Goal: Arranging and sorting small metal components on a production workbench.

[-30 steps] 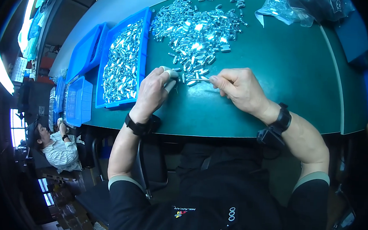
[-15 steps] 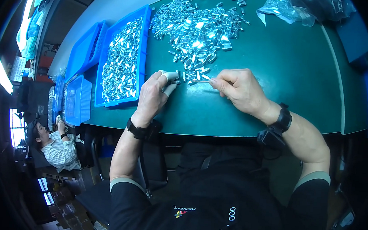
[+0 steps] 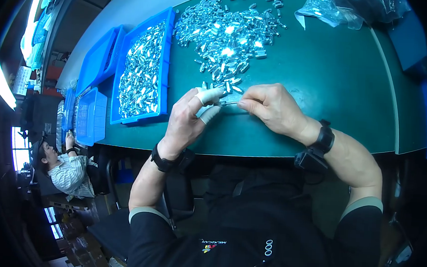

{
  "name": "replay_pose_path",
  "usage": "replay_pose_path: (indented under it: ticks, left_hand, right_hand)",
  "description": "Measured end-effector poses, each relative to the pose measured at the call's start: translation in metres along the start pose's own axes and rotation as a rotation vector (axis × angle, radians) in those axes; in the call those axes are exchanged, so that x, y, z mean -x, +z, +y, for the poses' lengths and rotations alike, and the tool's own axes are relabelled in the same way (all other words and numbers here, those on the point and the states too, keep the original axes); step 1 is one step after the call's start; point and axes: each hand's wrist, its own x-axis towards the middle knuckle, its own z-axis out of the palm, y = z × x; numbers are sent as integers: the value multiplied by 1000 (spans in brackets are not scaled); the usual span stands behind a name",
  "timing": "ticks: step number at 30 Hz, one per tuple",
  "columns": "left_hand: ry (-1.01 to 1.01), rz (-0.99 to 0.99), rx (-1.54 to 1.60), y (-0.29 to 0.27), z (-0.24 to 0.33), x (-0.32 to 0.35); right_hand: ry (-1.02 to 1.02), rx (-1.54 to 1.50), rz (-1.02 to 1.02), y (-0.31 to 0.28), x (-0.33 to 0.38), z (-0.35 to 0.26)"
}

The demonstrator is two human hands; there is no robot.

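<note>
My left hand, with pale finger covers on thumb and forefinger, pinches a small shiny metal piece near the table's front. Its fingers hide most of that piece. From the right, my right hand grips a thin metal rod between thumb and forefinger. The rod's far end reaches the left fingertips; whether it enters the piece, I cannot tell. Just beyond both hands spreads a heap of small silvery metal pieces, its narrow near end almost at my fingers.
Left of the heap stands a blue tray full of similar pieces. Farther left are another blue tray and a blue basket. Clear plastic bags lie at the far right of the green table. A person sits at left.
My left hand has moved right, away from the blue tray and toward the rod. My right hand has come slightly nearer to me and left, so rod and left fingertips now meet.
</note>
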Motion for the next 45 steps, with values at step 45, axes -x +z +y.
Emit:
replay_pose_path:
  ticks: [45]
  left_hand:
    - [-159, 40, -431, 0, -50, -8]
  right_hand:
    - [99, -71, 59, -13, -6, 2]
